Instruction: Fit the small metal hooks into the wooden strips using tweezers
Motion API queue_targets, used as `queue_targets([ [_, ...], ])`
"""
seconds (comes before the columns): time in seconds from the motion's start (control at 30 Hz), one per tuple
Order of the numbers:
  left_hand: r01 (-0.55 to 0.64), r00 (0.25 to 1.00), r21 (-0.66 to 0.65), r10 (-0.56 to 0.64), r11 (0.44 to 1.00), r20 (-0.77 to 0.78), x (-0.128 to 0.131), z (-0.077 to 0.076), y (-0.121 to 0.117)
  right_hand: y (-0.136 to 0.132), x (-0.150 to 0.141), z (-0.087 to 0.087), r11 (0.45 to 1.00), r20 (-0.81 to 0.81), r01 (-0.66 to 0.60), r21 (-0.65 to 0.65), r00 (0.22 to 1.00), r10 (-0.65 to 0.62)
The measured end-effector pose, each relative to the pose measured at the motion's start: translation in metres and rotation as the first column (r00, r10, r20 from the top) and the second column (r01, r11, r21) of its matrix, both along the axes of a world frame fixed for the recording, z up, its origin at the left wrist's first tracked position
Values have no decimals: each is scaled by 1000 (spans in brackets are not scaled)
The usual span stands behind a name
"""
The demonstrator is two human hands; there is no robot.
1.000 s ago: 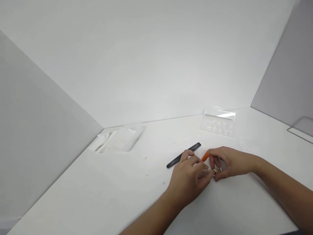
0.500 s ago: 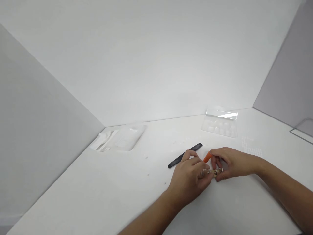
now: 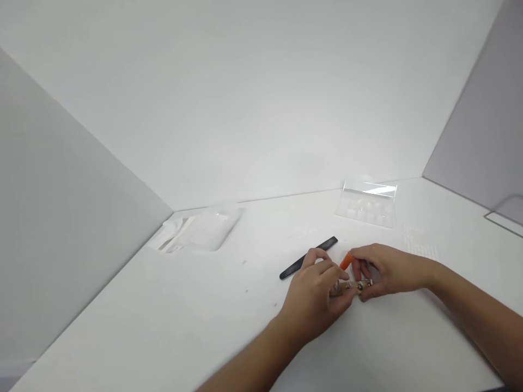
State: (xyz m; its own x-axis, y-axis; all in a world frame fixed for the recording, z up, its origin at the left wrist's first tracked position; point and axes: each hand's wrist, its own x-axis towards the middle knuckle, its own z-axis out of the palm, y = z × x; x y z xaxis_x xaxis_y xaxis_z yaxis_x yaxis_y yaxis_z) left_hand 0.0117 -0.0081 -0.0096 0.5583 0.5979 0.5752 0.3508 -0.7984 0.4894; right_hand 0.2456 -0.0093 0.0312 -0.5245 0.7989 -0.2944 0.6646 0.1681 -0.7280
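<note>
1. Left hand point(image 3: 314, 291): seen from the back, with the fingers curled over and the thumb drawn in beneath them. The left part of a small tan piece point(image 3: 359, 287), studded with shiny bits, is gripped between thumb and fingers.
2. Right hand point(image 3: 384, 270): partly closed, with the thumb and curled fingers brought around the right end of the same piece. How firmly it is pinched there cannot be told.
3. Tan piece: located between the two hands, low over the white table point(image 3: 196, 316); its left portion is largely hidden by the left hand.
4. Orange tip point(image 3: 345, 261): seen at the end of the right index finger — whether it is worn or held cannot be determined.
5. Black flat strip point(image 3: 292, 269): laid aslant on the table just beyond the left hand, by whose fingers it is partly covered.
6. Surroundings: a clear case point(image 3: 366, 209) with whitish pieces is placed near the back wall point(image 3: 261, 109); a clear packet point(image 3: 212, 231) is set at the far left; small specks point(image 3: 246, 291) are scattered left of the hands.
</note>
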Motion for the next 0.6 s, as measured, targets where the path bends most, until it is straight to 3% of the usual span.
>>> queue_targets([
  [0.6,70,997,-18,-70,997,-39,-3,7,2,-1,-1,0,1000,2,7,10,1000,-7],
])
